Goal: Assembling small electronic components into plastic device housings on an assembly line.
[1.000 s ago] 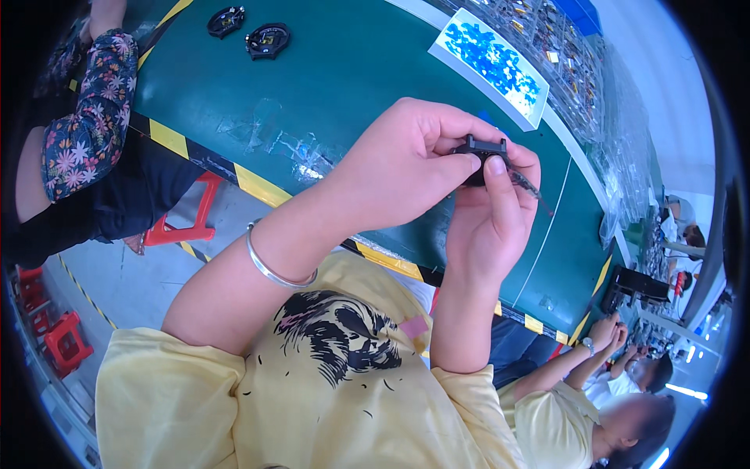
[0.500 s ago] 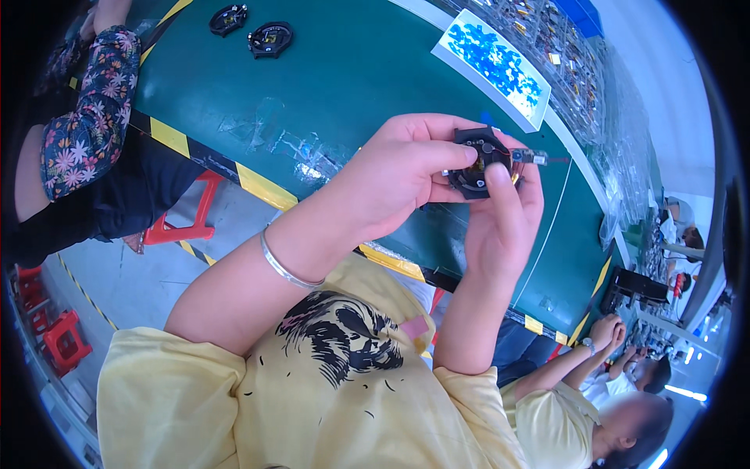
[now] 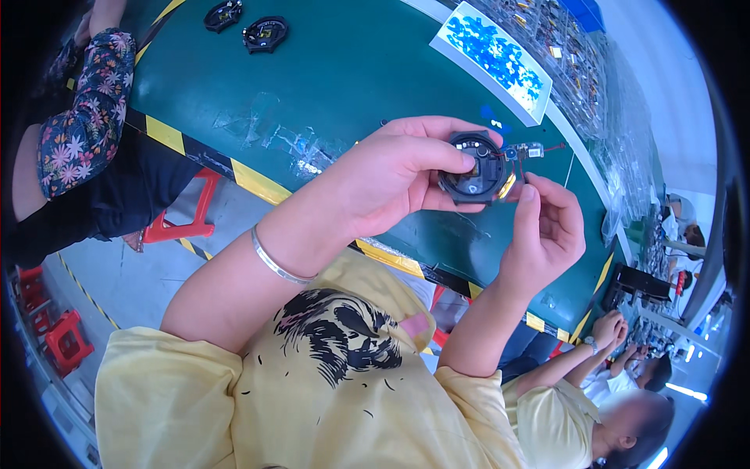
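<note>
A round black watch case (image 3: 486, 186) is gripped at its left side by my left hand (image 3: 391, 176), thumb across its face and fingers underneath. Electronic parts show inside the case. From its right edge sticks a small circuit board (image 3: 525, 152) with thin red wires, and a gold-coloured strip (image 3: 507, 186) shows below it. My right hand (image 3: 551, 234) is just right of the case, thumb and forefinger pinched together at a small dark piece by the wires; its kind is too small to make out. The other fingers are curled.
Two more black watch cases (image 3: 266, 34) lie far left on the green table (image 3: 351, 70). A white tray (image 3: 531, 117) of blue pieces stands at the back, beside clear plastic trays (image 3: 574, 66) of parts. Co-workers sit left and right; red stools (image 3: 66, 341) stand at left.
My right hand has let go of the watch case and moved right and down, now pinching beside it. The case has turned in my left hand, showing more of its face.
</note>
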A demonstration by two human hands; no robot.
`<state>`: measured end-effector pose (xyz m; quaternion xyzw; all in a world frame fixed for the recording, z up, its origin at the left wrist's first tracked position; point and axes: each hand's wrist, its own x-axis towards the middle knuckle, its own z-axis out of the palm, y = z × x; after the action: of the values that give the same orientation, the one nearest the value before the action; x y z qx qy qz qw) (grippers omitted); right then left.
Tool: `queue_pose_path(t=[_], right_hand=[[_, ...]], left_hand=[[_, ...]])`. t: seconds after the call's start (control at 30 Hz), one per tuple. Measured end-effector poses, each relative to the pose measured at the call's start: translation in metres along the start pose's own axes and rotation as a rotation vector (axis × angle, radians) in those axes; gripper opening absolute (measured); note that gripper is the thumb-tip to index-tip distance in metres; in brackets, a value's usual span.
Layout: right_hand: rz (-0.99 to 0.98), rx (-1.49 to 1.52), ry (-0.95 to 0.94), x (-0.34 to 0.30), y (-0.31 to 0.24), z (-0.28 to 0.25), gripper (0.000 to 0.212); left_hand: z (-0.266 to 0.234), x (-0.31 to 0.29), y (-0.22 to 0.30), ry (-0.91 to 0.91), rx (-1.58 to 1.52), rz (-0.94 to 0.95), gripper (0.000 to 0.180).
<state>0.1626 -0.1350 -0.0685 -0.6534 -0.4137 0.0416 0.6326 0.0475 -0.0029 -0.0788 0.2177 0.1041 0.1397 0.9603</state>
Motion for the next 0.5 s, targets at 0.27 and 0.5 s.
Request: queue_pose_path(t=[0.27,0.5], right_hand=[[-0.103,-0.301,0.037,-0.003,0.001,0.002,0.008],[-0.184,-0.427,-0.034,-0.004,0.005,0.007,0.006]], left_hand=[[-0.001,0.007,-0.007,0.019,0.783,0.082,0.010],[0.000,0.012,-0.012,0.163,0.513,0.061,0.014]])
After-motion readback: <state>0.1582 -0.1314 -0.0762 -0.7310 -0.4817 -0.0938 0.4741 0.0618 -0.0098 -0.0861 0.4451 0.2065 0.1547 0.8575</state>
